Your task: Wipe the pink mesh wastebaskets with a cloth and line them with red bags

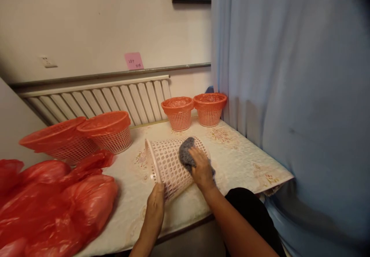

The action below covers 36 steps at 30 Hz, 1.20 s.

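Note:
A pale pink plastic mesh basket lies on its side on the table, its open rim facing left. My left hand grips that rim at its lower edge, fingers partly hidden behind it. Pressed against the basket's side near its base is a dark grey cloth, held under my right hand. The right fingers curve over the cloth, which bunches above them and sticks out below on the right.
Red plastic bags heap at the left front. Behind them, a lined basket stands beside a tilted one. Two more lined baskets, one left and one right, stand at the back. A blue curtain hangs along the right.

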Each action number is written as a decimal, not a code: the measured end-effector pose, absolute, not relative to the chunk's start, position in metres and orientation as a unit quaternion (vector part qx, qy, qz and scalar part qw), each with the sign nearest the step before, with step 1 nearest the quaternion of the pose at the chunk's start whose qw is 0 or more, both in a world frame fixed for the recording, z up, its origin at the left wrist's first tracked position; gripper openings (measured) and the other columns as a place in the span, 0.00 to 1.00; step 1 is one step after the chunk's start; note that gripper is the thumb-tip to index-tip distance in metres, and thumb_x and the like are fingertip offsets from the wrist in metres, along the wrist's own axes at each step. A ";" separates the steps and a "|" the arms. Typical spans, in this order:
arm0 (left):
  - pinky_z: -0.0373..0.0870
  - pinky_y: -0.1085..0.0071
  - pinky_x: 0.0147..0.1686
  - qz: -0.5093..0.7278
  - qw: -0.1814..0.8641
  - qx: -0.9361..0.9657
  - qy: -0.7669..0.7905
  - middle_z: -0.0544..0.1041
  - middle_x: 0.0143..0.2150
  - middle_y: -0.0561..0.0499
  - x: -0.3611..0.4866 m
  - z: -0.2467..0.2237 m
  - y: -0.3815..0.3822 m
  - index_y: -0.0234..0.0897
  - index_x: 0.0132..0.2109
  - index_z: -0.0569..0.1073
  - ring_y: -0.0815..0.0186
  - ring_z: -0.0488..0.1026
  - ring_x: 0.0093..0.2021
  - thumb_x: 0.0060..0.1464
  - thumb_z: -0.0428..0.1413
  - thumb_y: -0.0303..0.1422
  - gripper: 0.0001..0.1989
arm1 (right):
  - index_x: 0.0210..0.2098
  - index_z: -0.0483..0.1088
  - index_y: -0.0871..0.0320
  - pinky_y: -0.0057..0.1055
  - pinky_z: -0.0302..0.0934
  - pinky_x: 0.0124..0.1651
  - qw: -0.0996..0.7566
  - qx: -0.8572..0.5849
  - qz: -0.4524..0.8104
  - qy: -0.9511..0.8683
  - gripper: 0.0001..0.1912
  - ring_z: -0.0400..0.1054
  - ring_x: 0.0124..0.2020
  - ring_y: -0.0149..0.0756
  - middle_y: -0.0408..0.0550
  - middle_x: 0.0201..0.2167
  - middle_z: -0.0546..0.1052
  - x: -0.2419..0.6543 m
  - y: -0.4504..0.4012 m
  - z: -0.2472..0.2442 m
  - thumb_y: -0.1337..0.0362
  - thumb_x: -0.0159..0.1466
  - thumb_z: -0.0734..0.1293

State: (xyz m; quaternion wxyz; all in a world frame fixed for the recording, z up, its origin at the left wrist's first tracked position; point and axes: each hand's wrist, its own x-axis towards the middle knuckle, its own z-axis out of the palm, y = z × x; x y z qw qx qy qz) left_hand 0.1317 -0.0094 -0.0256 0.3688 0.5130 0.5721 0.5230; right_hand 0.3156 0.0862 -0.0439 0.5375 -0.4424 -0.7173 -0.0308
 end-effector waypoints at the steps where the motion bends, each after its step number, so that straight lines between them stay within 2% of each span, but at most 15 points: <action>1: 0.73 0.58 0.47 0.527 0.379 0.502 0.572 0.80 0.37 0.43 0.132 -0.023 -0.011 0.34 0.39 0.74 0.52 0.76 0.44 0.52 0.48 0.58 0.30 | 0.58 0.64 0.61 0.47 0.51 0.65 0.556 -0.477 -0.021 -0.681 0.35 0.57 0.62 0.42 0.55 0.58 0.68 0.323 0.094 -0.047 0.78 0.50 0.57; 4: 0.74 0.58 0.44 0.542 0.411 0.464 0.567 0.80 0.40 0.41 0.135 -0.012 -0.016 0.33 0.42 0.73 0.52 0.77 0.42 0.51 0.49 0.59 0.31 | 0.56 0.66 0.60 0.45 0.58 0.61 0.596 -0.568 0.029 -0.567 0.31 0.63 0.58 0.42 0.54 0.55 0.71 0.338 0.109 -0.052 0.76 0.53 0.57; 7: 0.74 0.58 0.43 0.555 0.425 0.436 0.567 0.79 0.42 0.41 0.138 -0.003 -0.016 0.33 0.43 0.72 0.53 0.77 0.43 0.50 0.49 0.60 0.33 | 0.56 0.66 0.59 0.44 0.57 0.62 0.598 -0.569 0.046 -0.563 0.32 0.63 0.58 0.43 0.52 0.55 0.71 0.333 0.106 -0.048 0.75 0.53 0.57; 10: 0.74 0.58 0.44 0.556 0.408 0.434 0.579 0.80 0.41 0.42 0.138 0.006 -0.010 0.33 0.43 0.73 0.53 0.77 0.43 0.52 0.46 0.59 0.33 | 0.58 0.64 0.60 0.46 0.52 0.65 0.579 -0.478 0.018 -0.660 0.35 0.57 0.62 0.42 0.52 0.57 0.69 0.308 0.079 -0.039 0.76 0.51 0.57; 12: 0.71 0.57 0.49 0.555 0.375 0.454 0.587 0.80 0.41 0.42 0.137 0.012 -0.004 0.33 0.43 0.73 0.53 0.76 0.46 0.54 0.45 0.58 0.32 | 0.60 0.62 0.59 0.48 0.50 0.65 0.561 -0.386 0.000 -0.732 0.37 0.55 0.64 0.43 0.51 0.59 0.67 0.285 0.051 -0.035 0.75 0.50 0.58; 15: 0.64 0.57 0.57 0.550 0.328 0.491 0.591 0.79 0.46 0.39 0.133 0.020 0.002 0.31 0.43 0.74 0.53 0.72 0.53 0.55 0.43 0.57 0.32 | 0.59 0.62 0.58 0.53 0.50 0.64 0.521 -0.285 -0.022 -0.805 0.34 0.50 0.66 0.48 0.54 0.63 0.61 0.257 0.015 -0.035 0.70 0.52 0.61; 19: 0.61 0.58 0.59 0.547 0.326 0.506 0.581 0.78 0.48 0.38 0.130 0.024 0.007 0.30 0.43 0.74 0.53 0.70 0.55 0.55 0.44 0.56 0.32 | 0.59 0.62 0.59 0.53 0.52 0.63 0.504 -0.299 -0.057 -0.808 0.32 0.48 0.66 0.49 0.57 0.63 0.60 0.253 0.014 -0.038 0.71 0.54 0.60; 23: 0.72 0.58 0.47 0.560 0.406 0.438 0.574 0.79 0.42 0.40 0.130 0.023 0.011 0.31 0.45 0.72 0.55 0.77 0.45 0.56 0.46 0.53 0.28 | 0.57 0.64 0.61 0.50 0.49 0.66 0.525 -0.360 -0.044 -0.770 0.34 0.50 0.66 0.44 0.55 0.60 0.65 0.278 0.055 -0.043 0.77 0.50 0.57; 25: 0.75 0.60 0.41 0.561 0.445 0.404 0.569 0.79 0.40 0.41 0.130 0.023 0.013 0.31 0.46 0.71 0.57 0.78 0.39 0.59 0.45 0.50 0.25 | 0.56 0.65 0.62 0.47 0.50 0.65 0.554 -0.421 -0.021 -0.718 0.34 0.53 0.65 0.42 0.55 0.59 0.67 0.293 0.075 -0.047 0.79 0.50 0.56; 27: 0.75 0.61 0.39 0.563 0.456 0.397 0.564 0.79 0.39 0.42 0.129 0.023 0.016 0.32 0.47 0.70 0.59 0.78 0.37 0.61 0.44 0.46 0.22 | 0.56 0.66 0.63 0.45 0.53 0.64 0.584 -0.485 0.010 -0.651 0.33 0.57 0.62 0.40 0.56 0.57 0.68 0.306 0.091 -0.052 0.79 0.51 0.55; 31: 0.75 0.61 0.40 0.564 0.445 0.411 0.561 0.79 0.38 0.44 0.127 0.019 0.016 0.33 0.46 0.70 0.59 0.78 0.37 0.60 0.45 0.48 0.23 | 0.55 0.67 0.63 0.43 0.55 0.63 0.614 -0.547 0.052 -0.567 0.32 0.62 0.59 0.41 0.55 0.55 0.71 0.319 0.104 -0.058 0.78 0.51 0.55; 36: 0.71 0.56 0.47 0.540 0.348 0.507 0.575 0.78 0.40 0.43 0.124 -0.013 0.000 0.33 0.46 0.71 0.55 0.76 0.42 0.55 0.47 0.55 0.29 | 0.54 0.68 0.63 0.42 0.56 0.63 0.618 -0.559 0.061 -0.550 0.32 0.63 0.58 0.41 0.55 0.55 0.71 0.319 0.104 -0.060 0.77 0.51 0.56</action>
